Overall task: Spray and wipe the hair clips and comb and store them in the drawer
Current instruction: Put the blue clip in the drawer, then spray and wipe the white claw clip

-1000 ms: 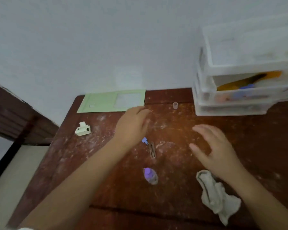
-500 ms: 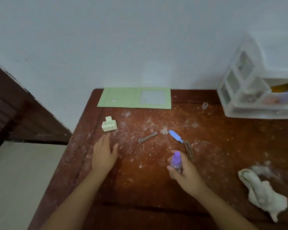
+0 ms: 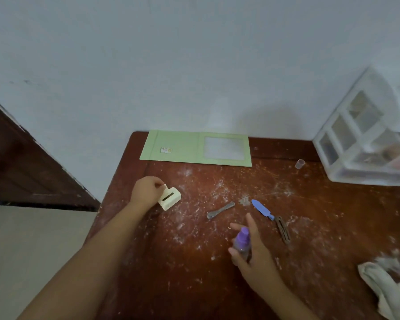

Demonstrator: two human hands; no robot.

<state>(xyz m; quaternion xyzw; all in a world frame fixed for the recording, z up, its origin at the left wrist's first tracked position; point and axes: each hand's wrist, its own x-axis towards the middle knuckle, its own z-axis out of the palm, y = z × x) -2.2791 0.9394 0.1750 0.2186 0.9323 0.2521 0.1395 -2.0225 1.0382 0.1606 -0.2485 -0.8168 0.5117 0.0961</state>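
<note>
L hand (image 3: 146,192) pinches cream claw clip (image 3: 169,198) at surface's 9 o'clock. R hand (image 3: 252,252) grips purple-capped spray bottle (image 3: 241,241), index finger raised, at 6.

A dusty reddish-brown wooden surface (image 3: 217,285) carries a green folder (image 3: 178,147), a small clear cup (image 3: 300,163) and white plastic drawers (image 3: 365,158) along the wall. Mid-surface lie a silver clip (image 3: 220,210), a blue clip (image 3: 261,209) and a brown clip (image 3: 283,229). A crumpled cloth (image 3: 388,289) lies at the right edge.

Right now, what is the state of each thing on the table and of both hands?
Left hand: pinches the cream clip.
Cream clip: tilted, gripped at one end.
Right hand: holds the spray bottle.
Spray bottle: upright, purple top on.
Silver clip: lying flat, untouched.
Blue clip: lying flat.
Brown clip: lying flat.
Cloth: crumpled, untouched.
Drawer unit: drawers partly pulled out.
</note>
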